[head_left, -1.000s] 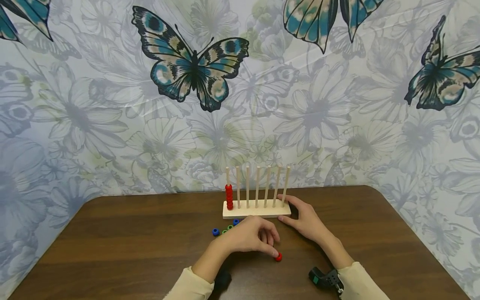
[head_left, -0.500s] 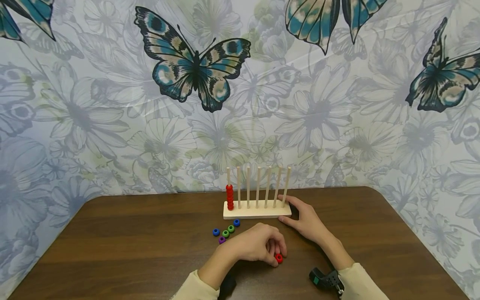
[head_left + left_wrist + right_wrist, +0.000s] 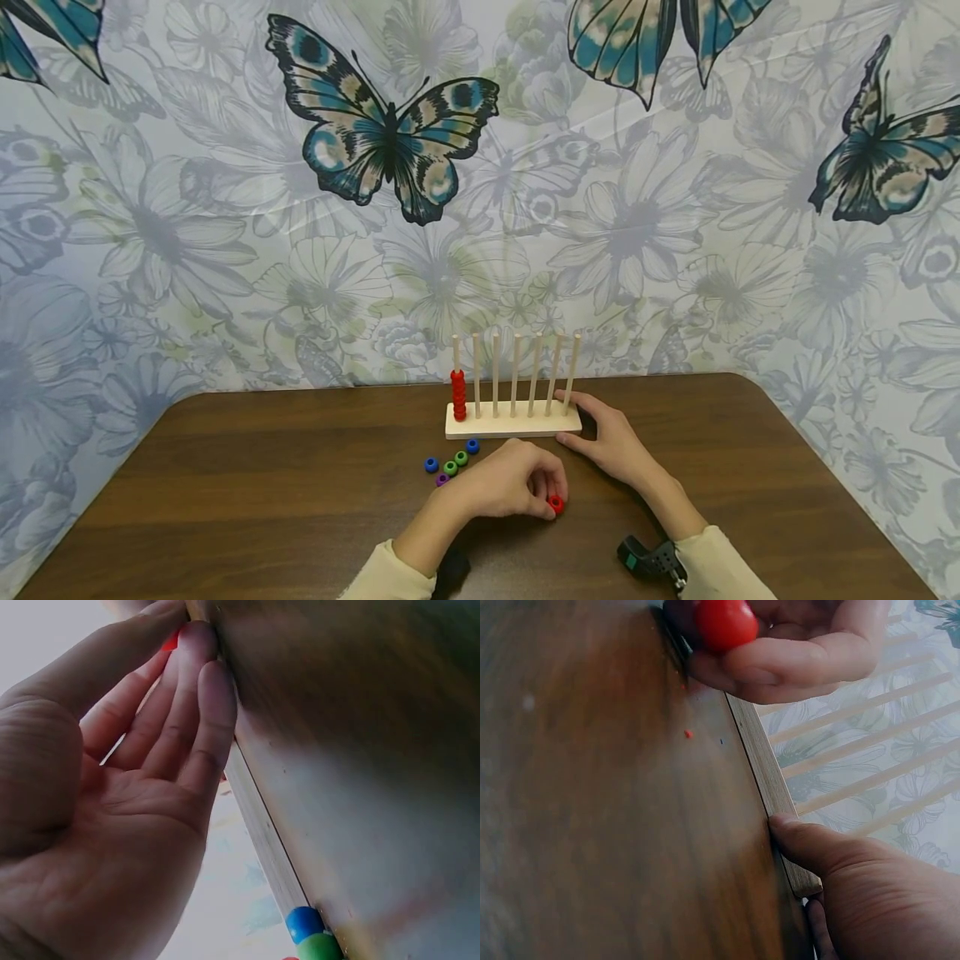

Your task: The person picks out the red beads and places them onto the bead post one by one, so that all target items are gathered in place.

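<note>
My left hand [image 3: 506, 485] pinches a red bead [image 3: 556, 504] between thumb and fingertips, just over the tabletop in front of the peg stand. The right wrist view shows this red bead [image 3: 726, 624] close up. The wooden peg stand [image 3: 513, 427] has a row of several upright pegs. Red beads [image 3: 458, 396] are stacked on its leftmost peg; the other pegs are bare. My right hand [image 3: 617, 439] grips the right end of the stand's base, thumb on the front edge. Its fingers behind are partly hidden.
Left of my left hand lie loose beads: blue ones [image 3: 431, 465], green ones [image 3: 451, 468] and a purple one [image 3: 442, 480], partly covered by the wrist. A butterfly-patterned cloth [image 3: 390, 275] hangs behind the brown table [image 3: 247, 483].
My left fingers have closed round the red bead, which has shifted slightly away from me. The left hand's shift has uncovered the purple bead. The right hand stays on the stand.
</note>
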Demonstrator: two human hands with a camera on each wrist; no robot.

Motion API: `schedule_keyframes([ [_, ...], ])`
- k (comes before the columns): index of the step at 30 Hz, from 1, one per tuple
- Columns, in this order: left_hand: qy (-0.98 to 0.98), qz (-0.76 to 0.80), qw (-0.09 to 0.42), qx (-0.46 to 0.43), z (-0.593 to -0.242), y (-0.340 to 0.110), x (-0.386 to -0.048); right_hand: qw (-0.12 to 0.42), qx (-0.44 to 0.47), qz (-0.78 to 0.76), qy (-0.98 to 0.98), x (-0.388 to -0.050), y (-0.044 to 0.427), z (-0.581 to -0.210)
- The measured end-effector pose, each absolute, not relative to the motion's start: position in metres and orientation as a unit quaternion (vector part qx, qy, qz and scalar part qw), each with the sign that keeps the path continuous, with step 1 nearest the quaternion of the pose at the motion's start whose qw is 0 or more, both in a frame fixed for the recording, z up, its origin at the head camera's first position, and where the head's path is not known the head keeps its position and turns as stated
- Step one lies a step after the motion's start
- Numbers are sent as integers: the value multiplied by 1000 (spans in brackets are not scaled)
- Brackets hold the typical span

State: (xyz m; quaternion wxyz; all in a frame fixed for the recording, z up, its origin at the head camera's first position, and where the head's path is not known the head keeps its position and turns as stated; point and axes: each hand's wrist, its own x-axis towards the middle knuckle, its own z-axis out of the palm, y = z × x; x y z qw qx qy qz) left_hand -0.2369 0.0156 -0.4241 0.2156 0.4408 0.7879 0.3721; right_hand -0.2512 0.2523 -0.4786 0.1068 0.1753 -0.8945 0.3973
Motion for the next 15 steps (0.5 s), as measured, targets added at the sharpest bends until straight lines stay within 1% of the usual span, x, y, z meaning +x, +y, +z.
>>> schedule_keyframes([
  [5, 791, 394, 184, 431, -423, 12, -241, 103, 174, 397, -895, -251, 252, -478],
  [15, 808, 421, 84, 403, -401, -2, -249, 105, 175, 394, -896, -251, 252, -478],
])
